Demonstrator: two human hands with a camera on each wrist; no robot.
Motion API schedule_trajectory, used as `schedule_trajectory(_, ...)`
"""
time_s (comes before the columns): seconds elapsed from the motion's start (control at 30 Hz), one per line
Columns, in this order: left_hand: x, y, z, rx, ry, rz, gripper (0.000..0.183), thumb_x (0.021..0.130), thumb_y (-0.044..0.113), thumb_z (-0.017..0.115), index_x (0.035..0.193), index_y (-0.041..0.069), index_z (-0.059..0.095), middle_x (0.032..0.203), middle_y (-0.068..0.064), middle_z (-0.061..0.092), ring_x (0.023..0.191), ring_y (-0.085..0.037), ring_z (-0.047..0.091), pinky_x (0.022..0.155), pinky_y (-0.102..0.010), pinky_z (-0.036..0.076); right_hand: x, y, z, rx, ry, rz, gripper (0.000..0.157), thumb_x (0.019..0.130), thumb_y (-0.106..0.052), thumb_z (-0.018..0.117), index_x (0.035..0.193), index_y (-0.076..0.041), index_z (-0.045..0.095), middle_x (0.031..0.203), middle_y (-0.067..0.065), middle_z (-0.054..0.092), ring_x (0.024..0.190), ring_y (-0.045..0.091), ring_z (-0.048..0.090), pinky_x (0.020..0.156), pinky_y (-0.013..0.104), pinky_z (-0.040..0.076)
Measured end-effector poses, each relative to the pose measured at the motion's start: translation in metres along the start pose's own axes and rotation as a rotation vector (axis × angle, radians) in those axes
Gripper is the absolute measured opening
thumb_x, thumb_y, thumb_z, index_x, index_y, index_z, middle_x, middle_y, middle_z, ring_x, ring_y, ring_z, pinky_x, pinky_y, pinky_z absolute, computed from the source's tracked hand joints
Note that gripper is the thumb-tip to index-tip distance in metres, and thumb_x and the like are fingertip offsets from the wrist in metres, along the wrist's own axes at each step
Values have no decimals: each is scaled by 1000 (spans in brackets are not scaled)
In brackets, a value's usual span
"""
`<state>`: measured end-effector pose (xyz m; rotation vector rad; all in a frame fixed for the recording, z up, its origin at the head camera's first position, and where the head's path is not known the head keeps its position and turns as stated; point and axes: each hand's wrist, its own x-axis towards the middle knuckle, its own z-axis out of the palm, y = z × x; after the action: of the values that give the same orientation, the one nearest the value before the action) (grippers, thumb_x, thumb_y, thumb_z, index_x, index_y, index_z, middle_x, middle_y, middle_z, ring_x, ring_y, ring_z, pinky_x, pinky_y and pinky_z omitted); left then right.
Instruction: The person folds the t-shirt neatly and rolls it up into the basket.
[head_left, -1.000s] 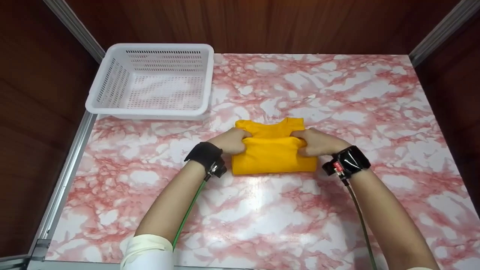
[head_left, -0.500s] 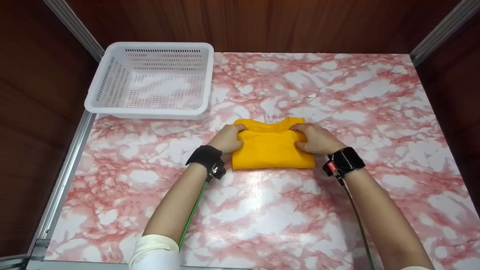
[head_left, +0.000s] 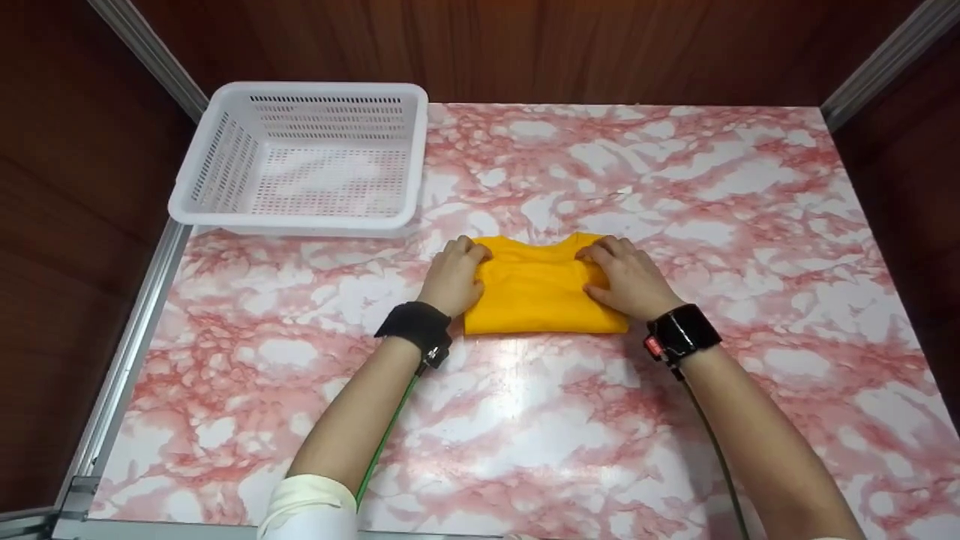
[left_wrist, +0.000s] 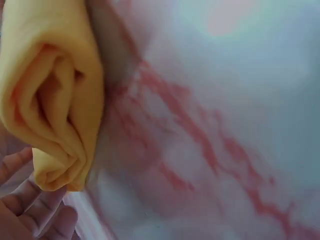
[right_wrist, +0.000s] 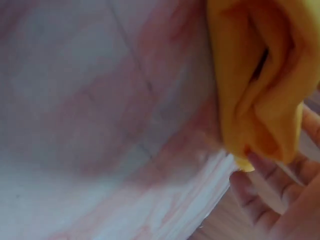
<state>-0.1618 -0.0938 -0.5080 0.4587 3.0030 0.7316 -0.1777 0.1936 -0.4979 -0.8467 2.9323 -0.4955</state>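
Observation:
A folded yellow shirt (head_left: 540, 296) lies on the table, its curved neckline pointing away from me. My left hand (head_left: 452, 277) grips the shirt's left end, fingertips over the far part and thumb at the nearer fold. On the opposite end, my right hand (head_left: 634, 277) holds it the same way. The left wrist view shows the rolled layers of the shirt (left_wrist: 55, 100) end-on, with fingers (left_wrist: 40, 205) around their far side. Similar layers of the shirt (right_wrist: 260, 75) appear in the right wrist view, a fingertip touching the cloth; the thumbs are hidden in both wrist views.
A white perforated plastic basket (head_left: 300, 223) stands at the back left of the table. Red-and-white marbled covering (head_left: 720, 420) spans the tabletop. Dark wooden panels (head_left: 525, 52) enclose the back and sides, with metal rails at the corners.
The near fold has been rolled away from me, so less of the shirt's neck end shows. Both hands shifted slightly forward, and their fingers spread a little over the cloth.

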Motion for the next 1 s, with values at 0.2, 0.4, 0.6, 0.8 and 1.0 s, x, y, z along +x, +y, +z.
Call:
schedule_trajectory(0.2,-10,14,2,203,46,104,42,87,2,52,129,8,54,134,-15,46,123,-30,42,96,-41,39,-8,-16,6,-74,85,-89,49,87,-23,65,130,-5,52,138,22,44,128,39,40,106,58,30)
schedule_trajectory(0.4,-26,27,5,209,-156,212,60,97,37,45,148,9,30,156,-15,19,145,-29,13,116,-45,13,-21,-29,10,-67,-7,-87,70,92,-46,55,145,-6,36,150,19,31,140,35,27,111,57,19)
schedule_trajectory(0.6,-38,30,14,233,-238,244,89,88,59,51,153,12,11,159,-14,2,146,-31,-2,117,-48,5,-30,-36,18,-115,-110,-85,92,87,-62,50,151,-5,15,158,15,11,145,32,7,113,57,10)
schedule_trajectory(0.8,-39,27,23,250,-265,202,97,85,57,57,153,14,2,157,-19,-8,144,-35,-7,116,-48,3,-32,-35,26,-127,-179,-68,103,84,-64,55,151,-4,5,158,17,-2,145,33,-3,113,58,0)
schedule_trajectory(1.0,-36,25,28,285,-263,191,97,85,59,57,153,14,4,157,-20,-7,145,-35,-6,116,-48,4,-29,-31,29,-139,-205,-62,102,84,-62,55,152,-5,5,158,16,-2,145,32,-2,113,57,1)
